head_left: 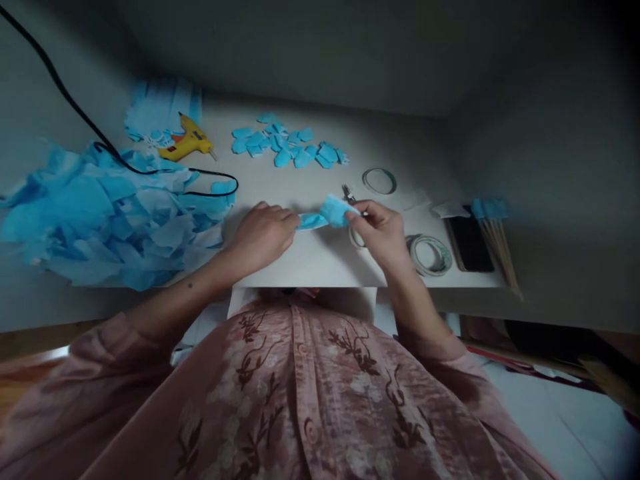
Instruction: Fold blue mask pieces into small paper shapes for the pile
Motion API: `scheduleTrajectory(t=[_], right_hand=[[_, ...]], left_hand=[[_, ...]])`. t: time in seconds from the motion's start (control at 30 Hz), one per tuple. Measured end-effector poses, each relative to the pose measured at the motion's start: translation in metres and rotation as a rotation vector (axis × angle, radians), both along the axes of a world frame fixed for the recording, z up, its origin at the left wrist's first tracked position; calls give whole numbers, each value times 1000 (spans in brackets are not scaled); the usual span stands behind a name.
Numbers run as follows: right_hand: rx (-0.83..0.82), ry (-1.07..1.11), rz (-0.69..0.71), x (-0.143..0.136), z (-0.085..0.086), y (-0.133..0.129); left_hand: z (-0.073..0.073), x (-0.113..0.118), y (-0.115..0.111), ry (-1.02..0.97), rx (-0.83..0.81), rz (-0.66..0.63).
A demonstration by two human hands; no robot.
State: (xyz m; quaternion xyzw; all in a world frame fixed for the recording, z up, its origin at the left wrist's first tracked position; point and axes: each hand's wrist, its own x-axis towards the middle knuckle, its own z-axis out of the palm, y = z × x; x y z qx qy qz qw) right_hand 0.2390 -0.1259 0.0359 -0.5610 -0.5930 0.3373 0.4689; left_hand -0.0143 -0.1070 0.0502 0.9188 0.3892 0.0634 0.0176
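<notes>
1. Fabric (pixel 336 211), blue and thin, spans your hands above the tabletop (pixel 300 267).
2. Your left hand (pixel 265 233) pinches one end, your right hand (pixel 382 230) the other.
3. Uneven pulling could tear it, I'd judge.
4. Sweeping leftward, you might snag the black cord (pixel 47 61) and drag the yellow glue gun (pixel 187 142).

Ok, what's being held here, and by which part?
The right hand pinches a blue piece by its right edge; the left hand grips a blue strip by its left end. Whether they join is unclear.
</notes>
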Motion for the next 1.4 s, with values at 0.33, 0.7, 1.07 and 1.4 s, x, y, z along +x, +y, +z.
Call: scheduleTrajectory(t=[0.33,0.7,1.07,1.4], right_hand=[[4,394,-145,13,17,62],[-166,559,43,-18,24,78],[-109,280,258,-48,1,89],[-174,408,227,-45,-5,76]], left_hand=[[1,-9,51,57,-175,-147],[-3,24,81,-1101,-767,109],[-19,15,88,-1344,-913,269],[-20,17,86,-1354,-729,331]])
